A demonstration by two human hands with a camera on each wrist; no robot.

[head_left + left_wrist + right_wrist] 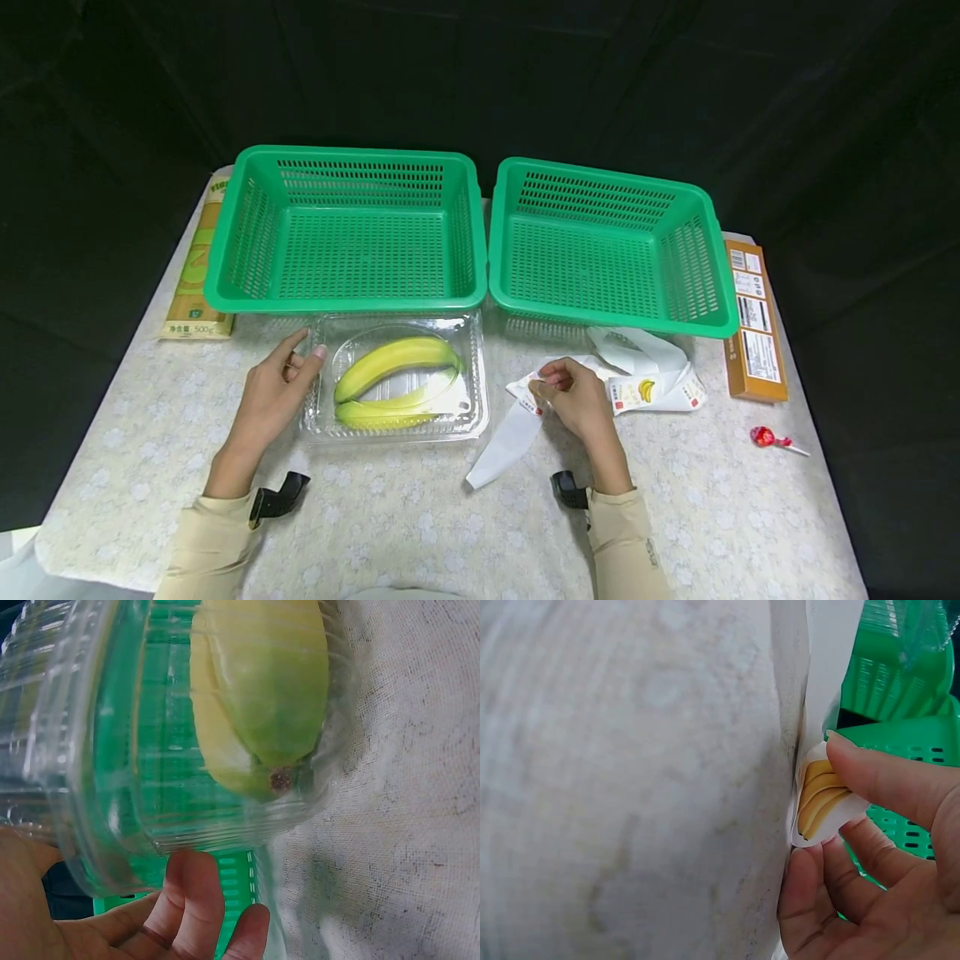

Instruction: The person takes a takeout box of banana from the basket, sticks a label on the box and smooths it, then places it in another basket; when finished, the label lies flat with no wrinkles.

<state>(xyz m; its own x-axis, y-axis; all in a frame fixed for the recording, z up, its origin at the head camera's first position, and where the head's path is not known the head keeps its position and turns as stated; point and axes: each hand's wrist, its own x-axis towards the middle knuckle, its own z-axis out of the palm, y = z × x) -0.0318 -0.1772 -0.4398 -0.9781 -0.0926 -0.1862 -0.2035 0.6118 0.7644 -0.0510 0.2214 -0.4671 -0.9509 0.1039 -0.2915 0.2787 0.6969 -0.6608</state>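
A clear plastic clamshell box (475, 421) holds yellow-green bananas (397, 364), seen through its lid. My left hand (277, 386) touches the box's left edge, thumb by the rim and fingers loosely bent. From the left wrist view, the fingertips (196, 874) rest against the ribbed side wall below the rim. My right hand (577, 398) pinches a white sticker label printed with bananas (821, 796) between thumb and fingers. A white label strip (510, 446) runs out from under that hand towards the front; whether the label is still stuck to it I cannot tell.
Two green baskets (345, 305) (615, 317) stand side by side behind the box. More label strip (652, 392) lies curled right of my right hand. A noodle-like 500g packet (197, 283) lies far left; an orange carton (756, 325) and a red lollipop (763, 437) lie right.
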